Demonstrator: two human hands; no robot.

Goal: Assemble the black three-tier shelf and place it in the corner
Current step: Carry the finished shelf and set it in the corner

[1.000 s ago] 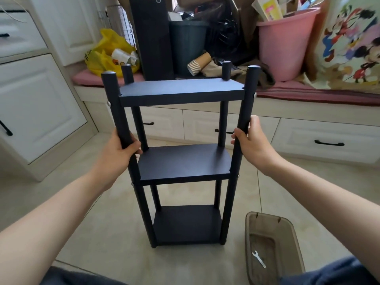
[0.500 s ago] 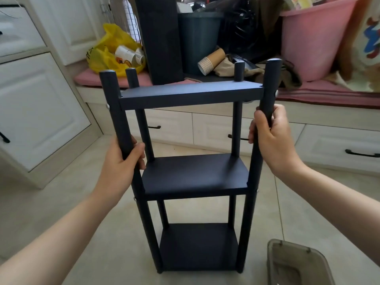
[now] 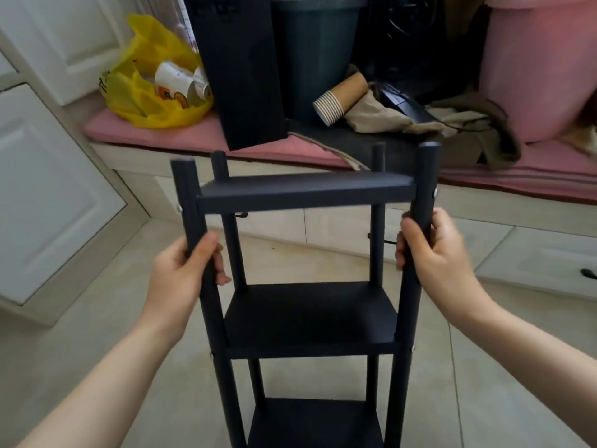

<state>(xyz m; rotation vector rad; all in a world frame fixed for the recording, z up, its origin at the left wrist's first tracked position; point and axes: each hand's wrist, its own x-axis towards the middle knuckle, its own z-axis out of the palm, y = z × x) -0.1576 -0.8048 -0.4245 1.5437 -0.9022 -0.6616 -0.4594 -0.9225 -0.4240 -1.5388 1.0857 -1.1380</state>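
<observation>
Black and matte, the three-tier shelf (image 3: 310, 318) stands upright in the centre and lower middle of the frame, over the pale tiled floor (image 3: 97, 350). The frame's lower edge cuts off its bottom tier, so I cannot tell whether its feet touch the floor. Four round posts rise a little past the top tier, and small silver screw heads show on the two near posts.

The left hand (image 3: 184, 273) is wrapped around the near left post between the top and middle tiers, with its fingers curled fully round the post. The right hand (image 3: 436, 253) grips the near right post in the same way, just under the top tier. Both forearms reach in from the lower corners.

Behind the shelf, a low worktop (image 3: 533, 260) with white drawer fronts runs across the upper half, topped by a pink cushion (image 3: 193, 134). From left to right it carries:
- a yellow plastic bag (image 3: 142, 92) holding crumpled cups
- a tall black box (image 3: 239, 76)
- a dark grey bin (image 3: 316, 53)
- a stack of brown paper cups (image 3: 339, 98) lying on its side against a beige cloth (image 3: 374, 118)
- a pink bucket (image 3: 529, 76) at the upper right

White cabinet doors (image 3: 48, 205) fill the left edge.
</observation>
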